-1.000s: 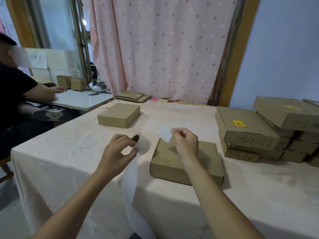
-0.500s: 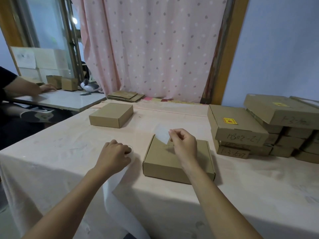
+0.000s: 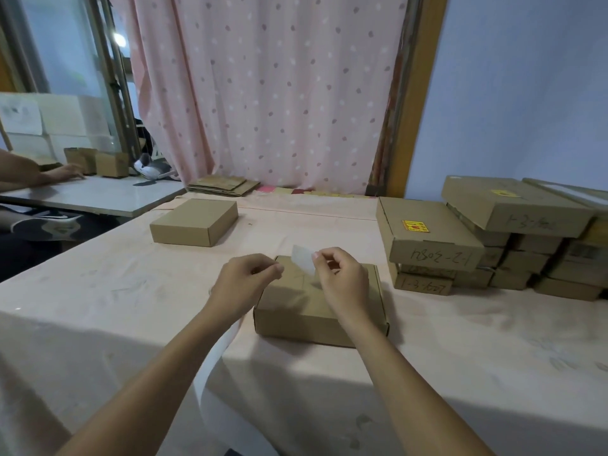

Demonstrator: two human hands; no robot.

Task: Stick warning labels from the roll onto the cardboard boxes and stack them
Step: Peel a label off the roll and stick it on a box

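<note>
Quick progress check: a fair few look done already. On the right side of the worktop [image 3: 131, 291] there's a stack of boxes [image 3: 460, 258]. The two lids I can actually see each carry a yellow sticker, one on the near box [image 3: 416, 226] and a far sticker [image 3: 503, 193] on the box behind it. The lower boxes only show their sides, so I can't tell if they're labelled.

Right now it's mid-label. The right hand [image 3: 342, 281] pinches a small whitish label [image 3: 303, 260] between thumb and fingertips, held just above the far edge of the box [image 3: 296, 311] sitting right in front of the person. As far as I can see, the label isn't down on the lid yet.

The left hand [image 3: 243, 284] is just beside it, over the box's left corner. Its fingers are curled, with thumb and forefinger close together, and honestly I can't tell if it's gripping anything. The roll itself is hidden, but a long white backing strip [image 3: 214, 366] runs out from under that hand and drops off the front edge of the worktop.

What's left, I reckon:
- Press this label on.
- Move the box over to the stack.
- Do the plain box [image 3: 194, 222] waiting further back on the left, which has no sticker on its lid.

Contents-wise, every box is shut, so no idea what's in any of them.
</note>
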